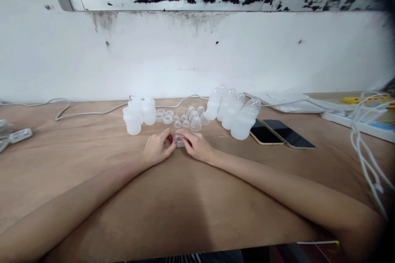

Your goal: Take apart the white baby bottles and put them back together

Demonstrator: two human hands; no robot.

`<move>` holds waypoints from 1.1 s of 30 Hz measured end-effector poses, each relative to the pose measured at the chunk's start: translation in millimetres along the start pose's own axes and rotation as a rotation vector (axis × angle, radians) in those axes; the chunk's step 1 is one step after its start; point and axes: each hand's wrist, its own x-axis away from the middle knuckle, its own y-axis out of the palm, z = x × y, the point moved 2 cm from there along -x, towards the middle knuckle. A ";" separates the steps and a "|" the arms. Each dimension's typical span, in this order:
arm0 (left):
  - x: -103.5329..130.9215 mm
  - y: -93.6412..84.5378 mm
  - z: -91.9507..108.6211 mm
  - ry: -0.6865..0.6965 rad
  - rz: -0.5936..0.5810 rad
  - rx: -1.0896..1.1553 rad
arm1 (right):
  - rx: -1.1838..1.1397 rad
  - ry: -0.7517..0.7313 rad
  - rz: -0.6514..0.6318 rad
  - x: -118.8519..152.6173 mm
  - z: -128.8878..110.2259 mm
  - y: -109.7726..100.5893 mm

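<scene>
Between my two hands is a small clear ringed piece (pixel 179 141), low over the brown table. My left hand (pixel 158 147) pinches it from the left with thumb and fingers. From the right, my right hand (pixel 197 146) grips the same piece, fingers over its top. Just behind stand several clear domes (pixel 195 123), several small clear nipple-shaped pieces (pixel 177 121) and white rings (pixel 168 119). Plain white bottles (pixel 133 120) are grouped at the left. On the right, more white bottles (pixel 240 125) carry clear domed tops.
Two phones (pixel 288 133) lie right of the bottles. Farther right are a power strip (pixel 367 125), looped white cables (pixel 359 144) and a plastic bag (pixel 286 102). A white adapter (pixel 20 135) is at the far left. A wall and window stand behind the table (pixel 123 213).
</scene>
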 end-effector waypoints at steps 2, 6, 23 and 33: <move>-0.1 0.1 0.5 -0.008 -0.008 -0.017 | -0.002 -0.009 -0.009 0.3 0.0 0.9; -1.3 0.4 -0.6 -0.038 -0.003 0.000 | -0.004 0.054 -0.052 -0.8 0.2 1.7; -1.3 1.3 -0.1 0.012 -0.063 0.106 | -0.003 0.240 -0.038 -6.3 0.6 6.7; -3.4 0.8 -2.7 -0.042 0.003 0.128 | -0.049 0.235 -0.018 -10.0 1.9 9.0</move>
